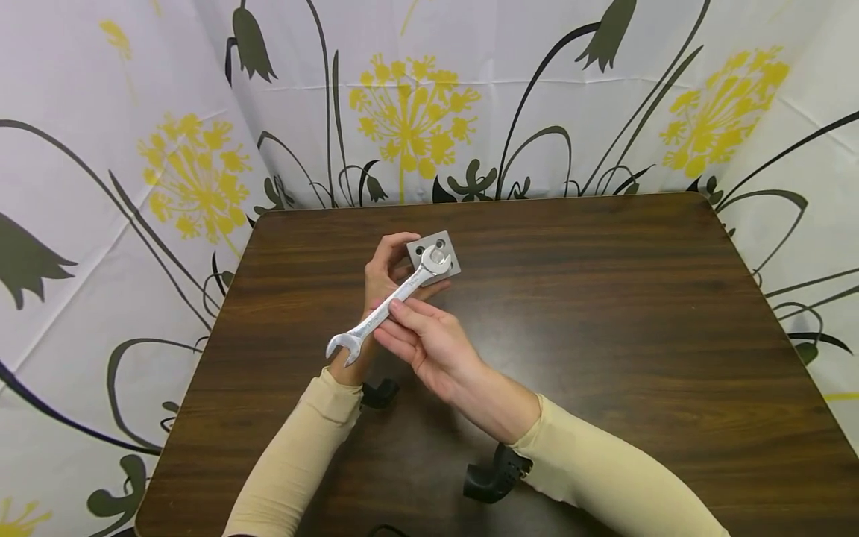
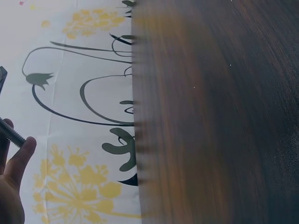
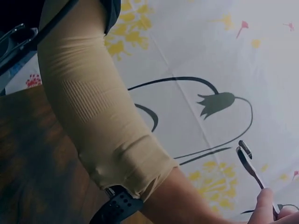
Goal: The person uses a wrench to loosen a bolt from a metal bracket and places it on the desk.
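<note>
My left hand (image 1: 384, 268) holds a grey metal block (image 1: 452, 253) by its sides, with its drilled face turned toward me. In the left wrist view a threaded bolt shank (image 2: 13, 135) shows beside the fingers of that hand. My right hand (image 1: 436, 343) pinches a shiny combination wrench (image 1: 385, 307) at mid-handle, thumb on top. The wrench's ring end overlaps the block's face, around a round bright spot there. Its open-jaw end points down left, over my left wrist. In the right wrist view the wrench (image 3: 252, 171) rises from the fingertips, open end up.
Both hands are raised over a dark brown wooden table (image 1: 604, 313). A white curtain (image 1: 510, 45) with yellow and grey flowers surrounds its back and sides. Black wrist-worn devices (image 1: 495, 476) hang below the cream sleeves (image 1: 604, 462). A black cable (image 1: 388, 530) lies at the front edge.
</note>
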`<move>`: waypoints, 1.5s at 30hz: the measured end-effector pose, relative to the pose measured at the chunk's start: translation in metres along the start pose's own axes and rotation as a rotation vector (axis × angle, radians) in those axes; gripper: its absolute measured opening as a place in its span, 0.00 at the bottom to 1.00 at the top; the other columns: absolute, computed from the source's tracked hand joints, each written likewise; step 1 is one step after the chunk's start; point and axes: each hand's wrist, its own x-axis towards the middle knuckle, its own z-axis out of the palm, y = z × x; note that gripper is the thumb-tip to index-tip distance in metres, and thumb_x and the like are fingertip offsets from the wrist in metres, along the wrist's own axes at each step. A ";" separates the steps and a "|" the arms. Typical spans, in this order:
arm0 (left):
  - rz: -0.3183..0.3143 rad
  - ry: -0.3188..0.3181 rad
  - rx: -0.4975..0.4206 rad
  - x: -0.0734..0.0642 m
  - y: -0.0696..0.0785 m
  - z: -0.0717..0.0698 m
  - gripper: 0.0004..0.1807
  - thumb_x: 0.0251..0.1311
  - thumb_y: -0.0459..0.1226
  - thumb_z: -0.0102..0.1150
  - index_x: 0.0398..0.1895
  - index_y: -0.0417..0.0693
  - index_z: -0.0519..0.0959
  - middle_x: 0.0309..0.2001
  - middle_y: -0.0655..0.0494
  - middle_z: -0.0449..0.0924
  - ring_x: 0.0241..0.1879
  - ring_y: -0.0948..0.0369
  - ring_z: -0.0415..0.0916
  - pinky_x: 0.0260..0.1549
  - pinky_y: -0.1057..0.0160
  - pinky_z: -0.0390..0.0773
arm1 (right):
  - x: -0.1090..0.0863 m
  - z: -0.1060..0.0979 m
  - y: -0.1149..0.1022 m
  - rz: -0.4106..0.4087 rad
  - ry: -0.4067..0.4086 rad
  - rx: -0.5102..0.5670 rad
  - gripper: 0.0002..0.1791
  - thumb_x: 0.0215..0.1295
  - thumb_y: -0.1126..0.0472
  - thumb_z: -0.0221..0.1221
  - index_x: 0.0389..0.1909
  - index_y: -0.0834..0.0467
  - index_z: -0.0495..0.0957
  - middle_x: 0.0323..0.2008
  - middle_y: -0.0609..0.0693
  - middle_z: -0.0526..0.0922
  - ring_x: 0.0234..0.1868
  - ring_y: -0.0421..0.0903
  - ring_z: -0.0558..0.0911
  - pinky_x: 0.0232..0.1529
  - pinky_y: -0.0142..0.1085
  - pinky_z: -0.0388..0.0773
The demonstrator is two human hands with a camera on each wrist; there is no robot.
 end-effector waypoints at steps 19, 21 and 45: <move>0.009 0.009 -0.004 0.001 -0.018 -0.004 0.39 0.30 0.19 0.76 0.52 0.34 0.70 0.44 0.46 0.78 0.43 0.56 0.78 0.38 0.54 0.82 | 0.009 -0.033 0.011 -0.016 -0.074 -0.204 0.18 0.69 0.66 0.54 0.57 0.70 0.72 0.39 0.54 0.86 0.43 0.46 0.85 0.43 0.38 0.81; 0.012 0.013 -0.008 0.001 -0.018 -0.004 0.40 0.29 0.18 0.76 0.52 0.33 0.70 0.43 0.47 0.78 0.42 0.57 0.78 0.38 0.54 0.82 | 0.009 -0.036 0.010 -0.032 -0.071 -0.240 0.18 0.69 0.66 0.54 0.57 0.70 0.73 0.39 0.54 0.86 0.43 0.46 0.85 0.43 0.39 0.81; 0.026 -0.017 0.009 -0.001 -0.014 -0.011 0.38 0.30 0.17 0.74 0.52 0.31 0.70 0.45 0.41 0.77 0.43 0.58 0.77 0.35 0.53 0.82 | 0.004 -0.082 -0.043 -0.220 0.066 -0.773 0.17 0.67 0.59 0.58 0.50 0.68 0.79 0.26 0.51 0.82 0.23 0.42 0.79 0.27 0.38 0.83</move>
